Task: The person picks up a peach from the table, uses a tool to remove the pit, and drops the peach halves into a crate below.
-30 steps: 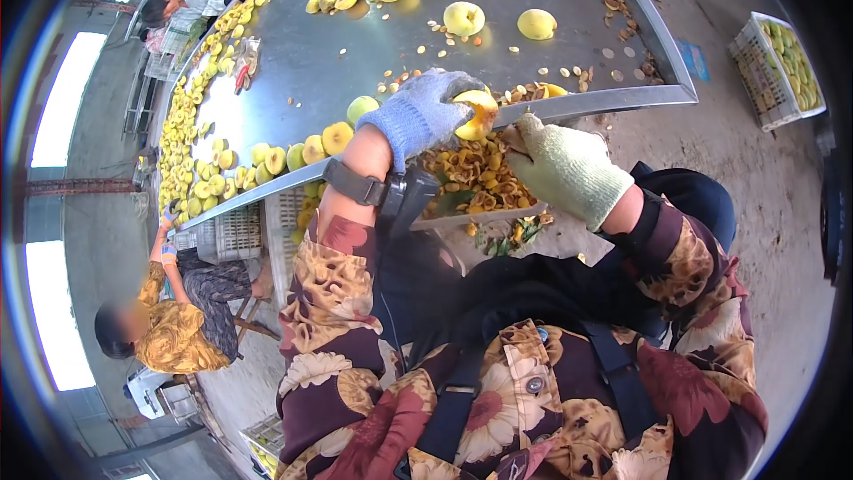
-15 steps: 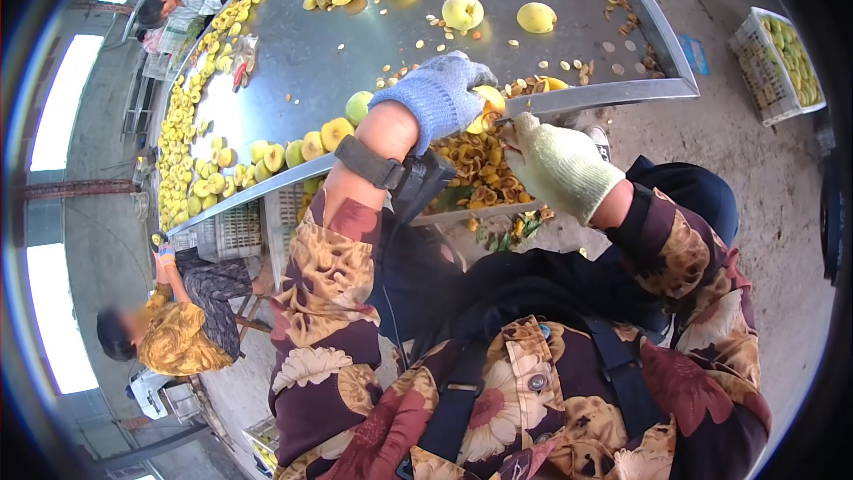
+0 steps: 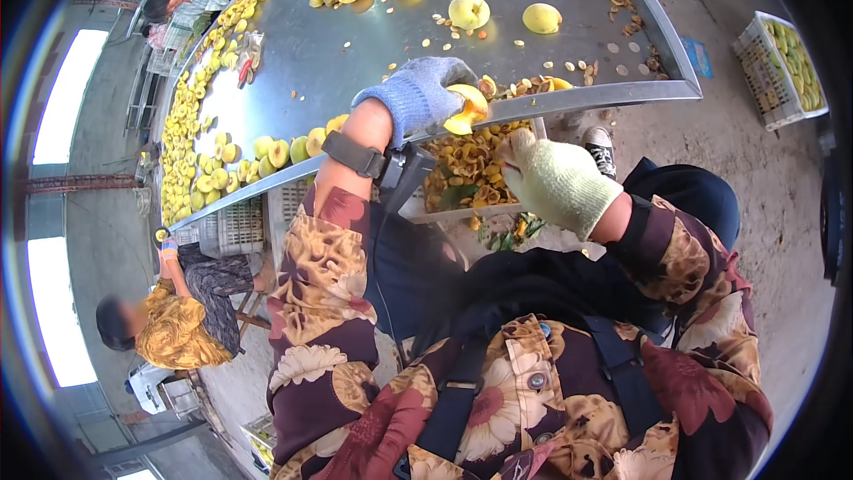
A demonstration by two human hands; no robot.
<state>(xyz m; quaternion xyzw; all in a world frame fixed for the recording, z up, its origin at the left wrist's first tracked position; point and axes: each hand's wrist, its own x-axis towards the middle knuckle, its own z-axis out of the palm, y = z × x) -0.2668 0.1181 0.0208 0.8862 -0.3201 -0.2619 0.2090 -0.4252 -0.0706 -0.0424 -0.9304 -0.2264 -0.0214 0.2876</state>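
Observation:
My left hand (image 3: 416,98), in a blue knitted glove, grips a cut yellow fruit (image 3: 468,110) at the near edge of the metal table (image 3: 373,53). My right hand (image 3: 560,180), in a pale green-white glove, is curled closed to the right of it, over the right side of a crate (image 3: 471,213) of fruit scraps; what its fingers hold, if anything, is hidden. Two whole fruits (image 3: 542,19) lie on the table beyond my left hand. Pits and scraps (image 3: 533,85) lie by the table's edge.
Halved fruits (image 3: 191,138) line the table's left side, near red-handled pliers (image 3: 243,71). A person (image 3: 182,324) sits at the lower left; others are at the upper left. A white crate of fruit (image 3: 782,67) stands on the floor at the right.
My left hand has moved left with the fruit, away from my right hand, which has shifted slightly. More of the scrap crate now shows between them.

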